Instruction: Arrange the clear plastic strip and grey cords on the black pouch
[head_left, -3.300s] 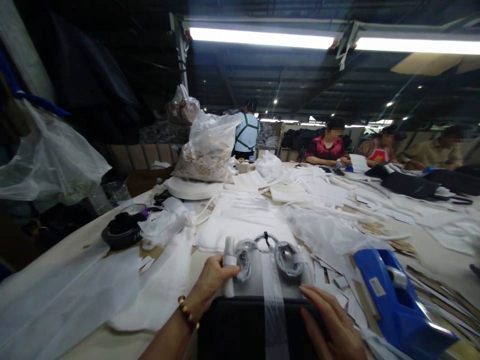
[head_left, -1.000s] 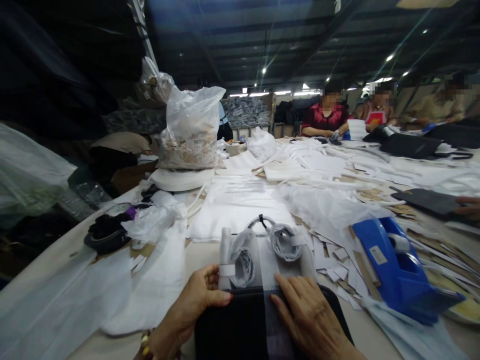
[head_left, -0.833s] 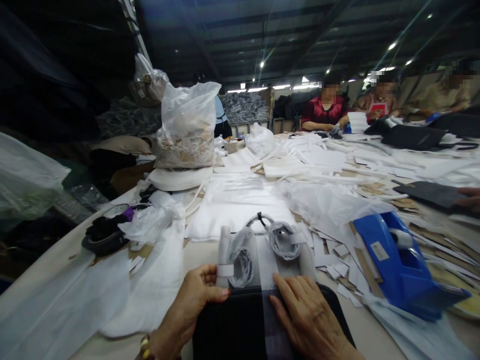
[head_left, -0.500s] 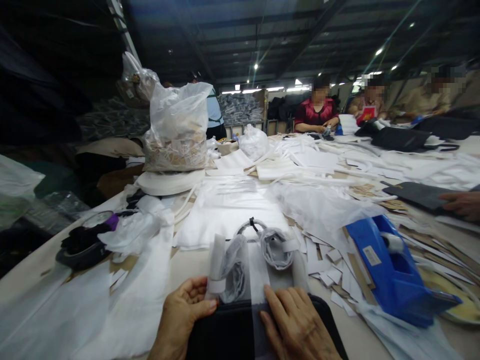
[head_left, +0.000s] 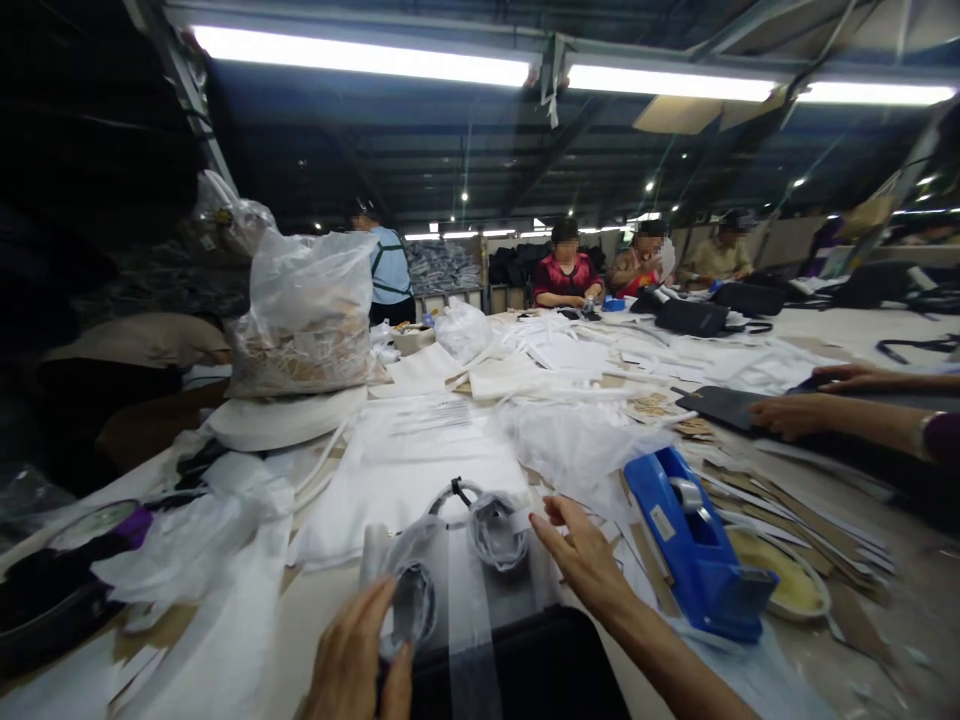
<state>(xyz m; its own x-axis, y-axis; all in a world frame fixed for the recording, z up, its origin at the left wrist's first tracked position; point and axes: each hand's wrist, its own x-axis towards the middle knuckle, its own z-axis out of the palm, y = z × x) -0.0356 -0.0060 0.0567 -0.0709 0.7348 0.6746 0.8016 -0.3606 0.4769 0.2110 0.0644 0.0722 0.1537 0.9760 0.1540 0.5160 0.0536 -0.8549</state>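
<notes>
Your left hand (head_left: 352, 655) grips the left wrapped cable coil (head_left: 411, 605) above the black case (head_left: 525, 670); your right hand (head_left: 581, 550), fingers spread, hovers beside the other coil (head_left: 496, 528), near the blue tape dispenser (head_left: 694, 545).

The right hand (head_left: 581, 555) has lifted off the black case (head_left: 525, 670) toward the blue tape dispenser (head_left: 694, 545).
</notes>
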